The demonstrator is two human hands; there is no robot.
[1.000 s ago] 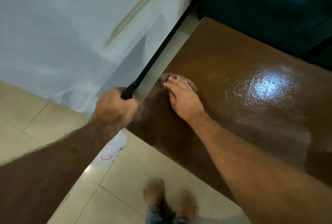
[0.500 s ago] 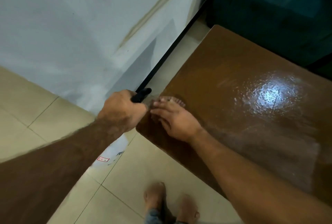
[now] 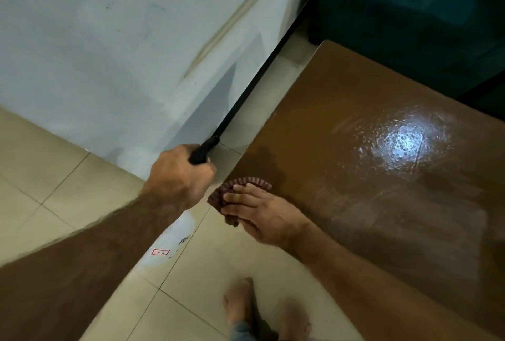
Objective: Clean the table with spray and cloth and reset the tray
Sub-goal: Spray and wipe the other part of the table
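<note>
A brown glossy table (image 3: 355, 190) fills the right side, with a wet shine at its middle. My right hand (image 3: 259, 215) lies flat on a dark red ribbed cloth (image 3: 246, 183) and presses it on the table's near left corner, where the cloth's edge hangs over the rim. Just left of that corner, off the table, my left hand (image 3: 177, 176) grips a spray bottle. Its black nozzle (image 3: 203, 152) sticks out above my fist, and the white body (image 3: 169, 242) with a small red label shows below my forearm. No tray is in view.
A white wall (image 3: 123, 53) with a black strip along its foot stands close on the left. Beige floor tiles (image 3: 207, 272) and my bare feet (image 3: 262, 313) are below. Dark teal furniture (image 3: 410, 12) stands behind the table's far edge.
My right hand has slid the cloth from further in on the table to its near left corner. The left hand keeps its grip on the bottle beside the table.
</note>
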